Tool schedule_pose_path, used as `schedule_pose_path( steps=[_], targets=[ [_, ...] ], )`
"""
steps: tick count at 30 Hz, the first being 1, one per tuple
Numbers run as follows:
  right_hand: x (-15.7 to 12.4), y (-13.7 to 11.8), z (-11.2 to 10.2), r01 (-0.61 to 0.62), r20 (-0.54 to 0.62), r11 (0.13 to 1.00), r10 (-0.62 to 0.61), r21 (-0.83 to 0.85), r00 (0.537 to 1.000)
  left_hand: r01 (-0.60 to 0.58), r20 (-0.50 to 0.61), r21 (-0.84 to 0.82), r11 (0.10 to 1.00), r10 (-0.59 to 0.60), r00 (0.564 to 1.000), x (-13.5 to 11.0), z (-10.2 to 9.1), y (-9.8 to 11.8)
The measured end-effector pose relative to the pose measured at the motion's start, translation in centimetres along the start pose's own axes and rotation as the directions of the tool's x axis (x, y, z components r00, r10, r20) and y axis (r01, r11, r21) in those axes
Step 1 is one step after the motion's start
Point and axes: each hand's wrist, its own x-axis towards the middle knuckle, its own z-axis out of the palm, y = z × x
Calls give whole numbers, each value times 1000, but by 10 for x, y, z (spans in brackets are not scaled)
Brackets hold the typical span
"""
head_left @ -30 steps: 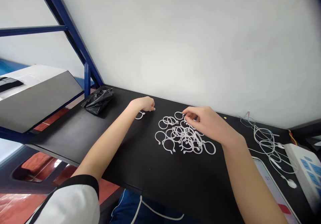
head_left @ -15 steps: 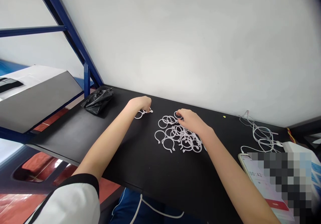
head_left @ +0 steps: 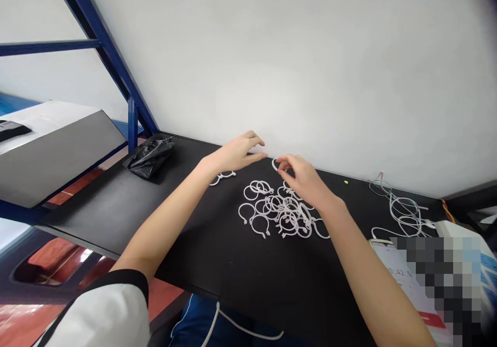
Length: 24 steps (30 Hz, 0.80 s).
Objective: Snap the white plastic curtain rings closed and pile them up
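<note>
A heap of several white plastic rings (head_left: 279, 210) lies on the black table (head_left: 217, 254). My right hand (head_left: 301, 178) is raised just behind the heap and pinches one white ring (head_left: 276, 164) between thumb and fingers. My left hand (head_left: 238, 153) hovers close to it on the left, fingers stretched out toward that ring and holding nothing. A short chain of joined rings (head_left: 221, 177) rests on the table under my left wrist.
A crumpled black plastic bag (head_left: 149, 156) sits at the table's far left corner. White cables and earphones (head_left: 404, 210) lie at the right, beside a phone (head_left: 411, 279) and a white box. The white wall stands right behind the table. A blue steel frame (head_left: 104, 46) rises at the left.
My right hand picked one ring off the heap and lifted it toward the wall. My left hand let go of the joined rings, opened and moved right to meet it.
</note>
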Motion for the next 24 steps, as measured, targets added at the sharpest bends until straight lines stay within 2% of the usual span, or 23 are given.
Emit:
schedule_pose_path(
  steps=[2,3,4,5,6,7,8,10,11,13,16,19,24],
  targets=[
    [-6,-21,-19,38,-146,999,-33,31,989,-73,32,-141,987,79,996,-6,-1,17],
    [-9,-32,-27,71,-230,997,-60,40,971,-100,86,-391,915,144,986,-8,-1,26],
    [-13,-44,-34,151,-342,988,-129,39,931,-114,117,-598,793,228,967,-11,0,35],
    [-16,-54,-39,217,-406,976,-192,17,893,-118,135,-749,652,326,936,-13,1,43],
    [-19,-62,-41,278,-446,960,-257,-19,857,-107,144,-842,528,412,900,-15,3,51],
    [-20,-69,-42,322,-457,946,-305,-44,836,-117,106,-895,431,461,881,-17,5,58],
    [-21,-74,-42,358,-470,932,-342,-59,813,-130,55,-926,355,466,883,-19,7,65],
    [-22,-78,-38,422,-484,905,-393,-53,782,-114,-18,-958,264,342,940,-23,8,74],
    [-21,-80,-36,453,-493,891,-413,-43,766,-101,-30,-962,253,271,962,-25,8,78],
    [-21,-81,-34,503,-503,864,-448,-31,739,-121,-70,-949,291,181,981,-30,7,82],
    [-21,-83,-33,531,-512,846,-479,-52,713,-223,-164,-893,391,179,970,-38,4,85],
    [-22,-86,-34,523,-514,849,-481,-72,710,-239,-174,-862,447,183,968,-43,4,88],
    [-24,-93,-36,529,-539,844,-490,-95,685,-294,-242,-865,407,176,954,-48,5,92]
  ],
)
